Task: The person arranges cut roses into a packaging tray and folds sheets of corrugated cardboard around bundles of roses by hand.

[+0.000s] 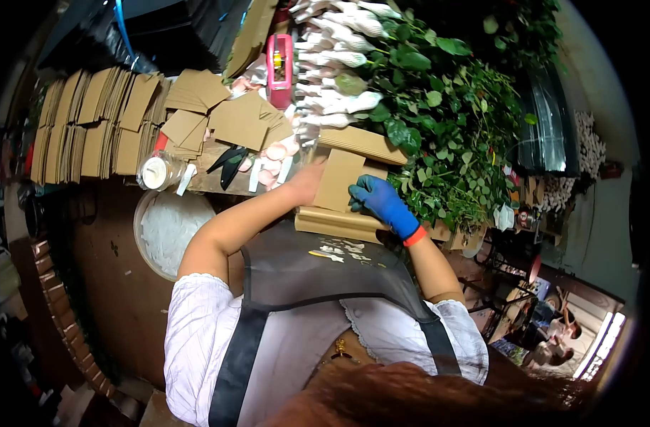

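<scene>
A flat brown cardboard piece (pixel 334 178) lies before me at the table edge, inside folded cardboard (pixel 360 144) that stands up at its far and near sides. My right hand (pixel 375 196), in a blue glove with an orange cuff, has its fingers curled on the piece's right edge. At the left edge is my bare left hand (pixel 308 182); its fingers are blurred and partly hidden. Beyond the cardboard, several flower heads in white netting (pixel 343 60) lie in rows, their leafy green stems (pixel 446 121) spreading to the right.
Stacks of cardboard pieces (pixel 97 124) fill the left table, with loose pieces (pixel 243 121) nearer. Black scissors (pixel 227 165), pale petals (pixel 272 160), a tape roll (pixel 154 173) and a pink-framed box (pixel 279 71) lie around. A round tub (pixel 170 231) stands below left. People (pixel 556 334) are far right.
</scene>
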A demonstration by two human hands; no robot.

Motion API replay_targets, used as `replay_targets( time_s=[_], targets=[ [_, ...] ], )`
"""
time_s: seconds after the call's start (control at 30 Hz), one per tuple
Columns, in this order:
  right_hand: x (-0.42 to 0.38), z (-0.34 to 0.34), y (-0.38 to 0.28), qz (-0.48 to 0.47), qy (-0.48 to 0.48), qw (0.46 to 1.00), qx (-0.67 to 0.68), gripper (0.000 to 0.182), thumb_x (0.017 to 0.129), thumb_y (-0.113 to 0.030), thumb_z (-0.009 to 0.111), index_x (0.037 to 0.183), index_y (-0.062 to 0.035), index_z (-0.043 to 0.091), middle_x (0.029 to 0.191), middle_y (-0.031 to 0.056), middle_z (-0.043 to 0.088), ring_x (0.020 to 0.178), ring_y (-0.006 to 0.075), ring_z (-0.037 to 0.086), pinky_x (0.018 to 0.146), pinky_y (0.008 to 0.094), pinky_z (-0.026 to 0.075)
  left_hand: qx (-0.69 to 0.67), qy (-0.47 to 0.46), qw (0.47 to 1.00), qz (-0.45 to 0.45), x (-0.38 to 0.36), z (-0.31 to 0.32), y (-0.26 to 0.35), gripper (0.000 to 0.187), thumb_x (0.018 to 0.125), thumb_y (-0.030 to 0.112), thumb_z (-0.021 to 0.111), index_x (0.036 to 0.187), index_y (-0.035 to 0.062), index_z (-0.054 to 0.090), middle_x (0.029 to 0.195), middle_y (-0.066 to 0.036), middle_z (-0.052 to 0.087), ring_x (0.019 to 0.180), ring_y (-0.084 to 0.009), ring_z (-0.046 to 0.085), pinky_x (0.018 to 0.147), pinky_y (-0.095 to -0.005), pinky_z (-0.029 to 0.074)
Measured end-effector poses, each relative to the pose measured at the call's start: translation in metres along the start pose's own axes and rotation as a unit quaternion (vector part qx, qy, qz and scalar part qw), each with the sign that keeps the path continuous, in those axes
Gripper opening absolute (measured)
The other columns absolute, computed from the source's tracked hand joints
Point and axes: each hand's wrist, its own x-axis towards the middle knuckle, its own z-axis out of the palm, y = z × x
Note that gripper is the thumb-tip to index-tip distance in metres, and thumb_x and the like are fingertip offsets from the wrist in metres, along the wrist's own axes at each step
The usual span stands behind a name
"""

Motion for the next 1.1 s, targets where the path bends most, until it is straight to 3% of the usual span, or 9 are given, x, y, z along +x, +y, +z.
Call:
replay_targets(
  time_s=[0.23,0.4,0.57,0.7,0.77,0.83,0.93,0.97,1.1],
  targets=[
    [0.034,-0.005,0.006,0.045,-0.053,0.995,-0.067,0.032,0.094,-0.030,0.058,0.080,-0.0025,0.063,0.067,0.0077,0.069,0.055,0.0151,0.062,0.053,0.0301,0.051,0.085,-0.041,0.995,-0.028,-0.045,-0.034,-0.022,0.052,0.091,0.031,0.062,0.133,0.0006,0.055,0.140,-0.020,0.054,0.132,-0.0426,0.047,0.116,-0.0543,0.030],
    [0.023,0.003,-0.003,0.011,-0.014,0.988,-0.153,0.036,0.090,-0.033,0.054,0.075,-0.0029,0.065,0.067,0.0121,0.069,0.054,0.0203,0.063,0.059,0.0356,0.053,0.022,0.094,0.995,0.021,-0.014,-0.078,0.017,0.027,0.084,0.009,0.074,0.111,0.0054,0.071,0.114,-0.012,0.070,0.105,-0.0299,0.067,0.089,-0.0392,0.055],
    [0.004,-0.007,-0.002,-0.110,0.074,0.917,-0.377,0.048,0.088,-0.050,0.050,0.085,-0.0082,0.073,0.090,0.0185,0.072,0.085,0.0390,0.067,0.082,0.0475,0.054,-0.028,-0.002,0.999,-0.043,0.003,-0.050,0.027,0.010,0.081,0.015,0.074,0.082,0.0052,0.073,0.091,-0.010,0.070,0.086,-0.0283,0.068,0.073,-0.0381,0.056],
    [-0.046,-0.076,0.018,-0.154,0.065,0.968,0.189,0.028,0.093,-0.023,0.065,0.115,-0.0055,0.068,0.099,0.0062,0.073,0.081,0.0156,0.068,0.076,0.0299,0.055,-0.025,0.008,0.998,-0.050,0.002,-0.048,0.030,0.011,0.080,0.012,0.076,0.088,0.0047,0.075,0.092,-0.010,0.071,0.088,-0.0289,0.068,0.076,-0.0381,0.057],
    [-0.046,-0.134,0.046,-0.247,0.368,0.896,0.027,0.027,0.096,-0.015,0.057,0.119,-0.0039,0.066,0.109,0.0117,0.071,0.094,0.0208,0.068,0.085,0.0311,0.054,-0.022,0.013,0.999,-0.044,0.003,-0.049,0.032,0.012,0.079,0.009,0.078,0.090,0.0038,0.075,0.094,-0.011,0.071,0.086,-0.0280,0.069,0.076,-0.0372,0.057],
    [-0.040,-0.196,0.084,-0.137,0.506,0.818,-0.236,0.037,0.088,-0.008,0.057,0.123,-0.0139,0.066,0.134,0.0152,0.062,0.121,0.0330,0.060,0.102,0.0425,0.048,-0.010,-0.007,0.999,-0.052,0.003,-0.050,0.033,0.012,0.079,0.009,0.078,0.090,0.0040,0.075,0.095,-0.011,0.071,0.089,-0.0281,0.068,0.078,-0.0374,0.056],
    [-0.021,-0.229,0.120,0.013,0.447,0.681,-0.580,0.039,0.087,-0.014,0.061,0.125,-0.0178,0.066,0.149,0.0158,0.048,0.138,0.0375,0.043,0.112,0.0504,0.038,-0.007,-0.018,0.998,-0.059,0.006,-0.052,0.040,0.013,0.079,0.008,0.077,0.091,0.0040,0.074,0.098,-0.010,0.071,0.090,-0.0286,0.068,0.078,-0.0379,0.056],
    [-0.022,-0.231,0.118,0.038,0.388,0.728,-0.564,0.032,0.086,-0.020,0.065,0.117,-0.0197,0.066,0.157,0.0156,0.037,0.146,0.0384,0.030,0.118,0.0524,0.027,-0.006,-0.023,0.998,-0.056,0.006,-0.053,0.039,0.013,0.080,0.008,0.077,0.092,0.0041,0.074,0.098,-0.010,0.071,0.091,-0.0287,0.068,0.078,-0.0380,0.056],
    [-0.038,-0.249,0.123,-0.131,0.382,0.695,-0.595,0.018,0.083,-0.025,0.070,0.099,-0.0189,0.065,0.152,0.0150,0.043,0.143,0.0380,0.035,0.119,0.0495,0.025,-0.004,-0.018,0.998,-0.052,0.007,-0.052,0.036,0.014,0.080,0.008,0.075,0.093,0.0037,0.073,0.098,-0.010,0.069,0.091,-0.0295,0.066,0.077,-0.0386,0.055]
  ],
)
